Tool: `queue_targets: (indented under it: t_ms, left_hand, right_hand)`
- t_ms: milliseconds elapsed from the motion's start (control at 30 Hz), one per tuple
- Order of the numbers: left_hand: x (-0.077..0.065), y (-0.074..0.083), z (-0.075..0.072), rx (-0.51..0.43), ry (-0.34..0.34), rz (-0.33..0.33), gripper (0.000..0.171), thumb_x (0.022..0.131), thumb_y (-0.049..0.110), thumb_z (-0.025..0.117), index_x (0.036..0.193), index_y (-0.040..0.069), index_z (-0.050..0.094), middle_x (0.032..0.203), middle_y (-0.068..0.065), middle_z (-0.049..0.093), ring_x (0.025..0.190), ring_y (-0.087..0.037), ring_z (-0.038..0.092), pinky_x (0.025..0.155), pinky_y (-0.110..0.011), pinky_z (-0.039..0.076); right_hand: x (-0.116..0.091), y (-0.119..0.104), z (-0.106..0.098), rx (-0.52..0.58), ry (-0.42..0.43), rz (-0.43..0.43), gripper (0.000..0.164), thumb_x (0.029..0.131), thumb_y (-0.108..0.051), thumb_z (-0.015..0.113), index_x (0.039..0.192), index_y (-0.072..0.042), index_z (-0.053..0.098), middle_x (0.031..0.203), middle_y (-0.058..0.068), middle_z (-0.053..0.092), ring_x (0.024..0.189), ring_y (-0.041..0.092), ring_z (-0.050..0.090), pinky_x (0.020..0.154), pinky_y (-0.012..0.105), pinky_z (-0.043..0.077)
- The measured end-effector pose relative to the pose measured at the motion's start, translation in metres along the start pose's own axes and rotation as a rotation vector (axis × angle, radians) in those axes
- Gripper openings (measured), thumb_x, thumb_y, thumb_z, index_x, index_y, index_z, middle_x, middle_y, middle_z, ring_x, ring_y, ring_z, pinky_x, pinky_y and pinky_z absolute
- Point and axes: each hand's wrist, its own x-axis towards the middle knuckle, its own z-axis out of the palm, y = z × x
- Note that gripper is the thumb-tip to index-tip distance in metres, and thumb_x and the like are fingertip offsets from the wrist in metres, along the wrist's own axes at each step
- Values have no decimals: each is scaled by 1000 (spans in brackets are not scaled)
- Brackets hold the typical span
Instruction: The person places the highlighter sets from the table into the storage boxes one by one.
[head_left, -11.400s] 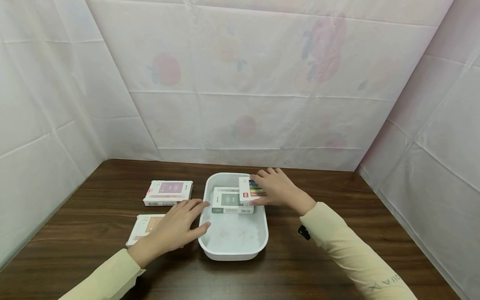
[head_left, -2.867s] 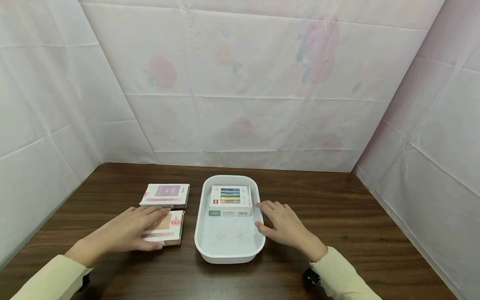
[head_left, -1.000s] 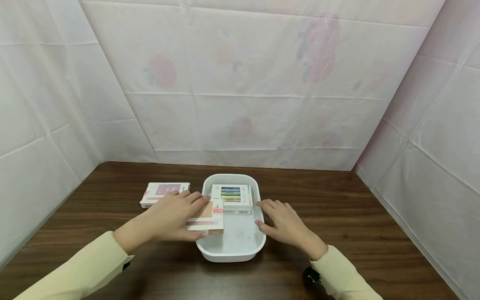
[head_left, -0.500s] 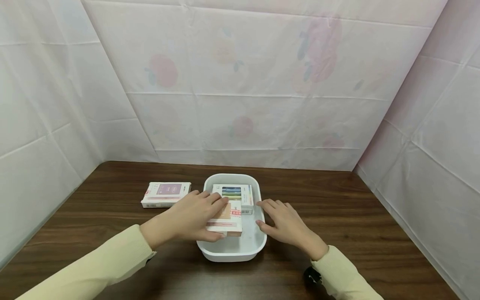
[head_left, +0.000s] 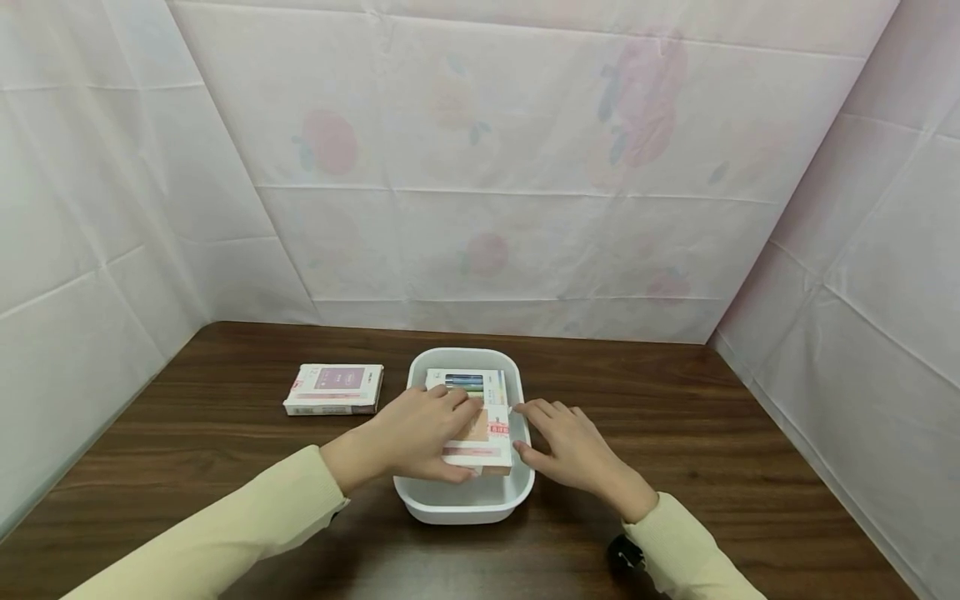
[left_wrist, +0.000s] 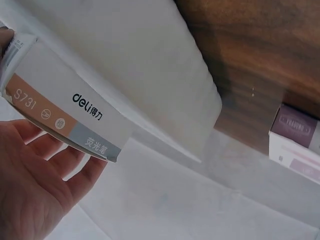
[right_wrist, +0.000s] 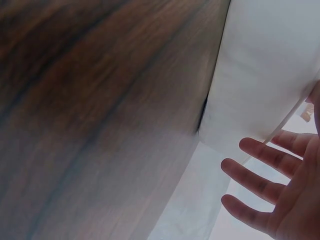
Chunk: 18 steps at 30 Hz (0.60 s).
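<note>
My left hand grips a white highlighter box with an orange label, thumb on the near side and fingers over the top. In the left wrist view its end reads "deli S731". The box is over the white plastic basin, in front of a white box with a window showing coloured sticks. Whether it touches the basin floor I cannot tell. On the basin's right rim rests my right hand, fingers spread and holding nothing; the right wrist view shows its loose fingers by the basin wall.
A white box with a purple label lies on the dark wooden table, left of the basin. Pale patterned cloth hangs behind the table and at both sides. A black strap shows at the right sleeve.
My left hand took the orange-labelled highlighter box from the table and carried it rightward over the basin. Earlier, my right hand set the windowed box on a green-labelled one; lately it stays at the rim.
</note>
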Motion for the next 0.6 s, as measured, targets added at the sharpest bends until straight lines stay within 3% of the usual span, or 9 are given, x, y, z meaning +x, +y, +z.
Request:
queue_targets:
  t_ms: [267,600]
  left_hand:
    - [0,6,16,-43,-46,-50,79,68,73,51,119,13,53,100,1,58,82,-16,58,61,-33,46]
    - [-1,11,32,-55,-41,-66,70,65,71,57,107,15,54,88,3,56,70,-16,55,51,-29,43]
  right_hand:
    - [0,0,0,-6,3,-2,42,86,-40,55,122,-19,55,119,-5,58,101,17,56,78,37,44]
    - [0,-1,-2,-17,-3,-8,43,85,-37,56,122,-16,54,120,-4,57,102,17,56,78,39,44]
